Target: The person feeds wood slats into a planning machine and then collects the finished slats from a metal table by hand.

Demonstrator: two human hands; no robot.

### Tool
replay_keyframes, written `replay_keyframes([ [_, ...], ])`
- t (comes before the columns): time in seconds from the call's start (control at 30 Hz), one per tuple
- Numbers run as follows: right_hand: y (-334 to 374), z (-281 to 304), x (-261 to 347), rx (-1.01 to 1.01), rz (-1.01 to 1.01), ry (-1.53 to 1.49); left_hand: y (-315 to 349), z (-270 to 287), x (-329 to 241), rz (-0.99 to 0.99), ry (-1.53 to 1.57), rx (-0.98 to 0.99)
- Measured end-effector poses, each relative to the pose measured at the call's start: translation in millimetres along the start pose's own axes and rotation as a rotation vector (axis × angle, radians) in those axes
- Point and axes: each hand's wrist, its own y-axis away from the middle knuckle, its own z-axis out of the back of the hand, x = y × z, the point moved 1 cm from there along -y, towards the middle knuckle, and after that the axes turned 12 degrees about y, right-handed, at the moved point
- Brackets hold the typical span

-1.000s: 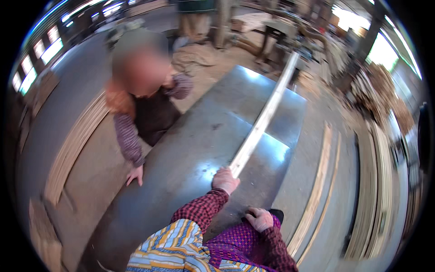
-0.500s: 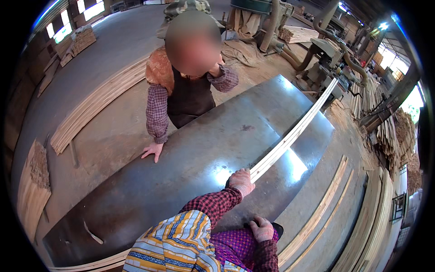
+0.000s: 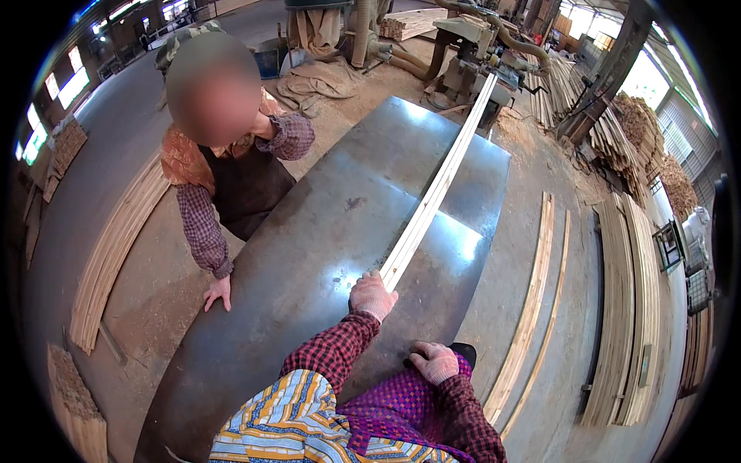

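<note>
My left hand [image 3: 373,295], in a pale work glove, is closed round the near end of some long, light wooden strips [image 3: 438,187] lying side by side. They run away from me across the dark metal table [image 3: 301,231] to a machine at its far end. My right hand [image 3: 434,363] is gloved too and rests on the purple patterned cloth over my leg, beside the table's near edge. Its fingers are loosely bent, and no object shows in them. Across the table, a co-worker leans a bare hand [image 3: 219,293] on the edge; their other hand is raised to the head.
The machine [image 3: 471,65] has thick hoses. On the floor to the right lie two loose wooden strips [image 3: 525,309] and a stack of longer boards [image 3: 625,309]. More bundled boards [image 3: 123,247] lie at the left. A post [image 3: 606,73] stands at the far right.
The view has swung to the right, so the table and co-worker appear farther left. My left hand still grips the strips, and my right hand stays on my leg.
</note>
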Motion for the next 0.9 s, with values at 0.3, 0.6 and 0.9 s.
replay_keyframes([
  [0.3, 0, 3, 2, -0.001, -0.007, -0.015, -4, -5, 3, 0.012, 0.047, -0.014],
  [0.6, 0, 1, -2, -0.032, -0.001, -0.022, -21, 9, 31, -0.044, 0.337, 0.126],
  [0.9, 0, -3, -7, -0.064, 0.009, -0.084, 36, 17, 158, 0.168, 1.03, 0.187],
])
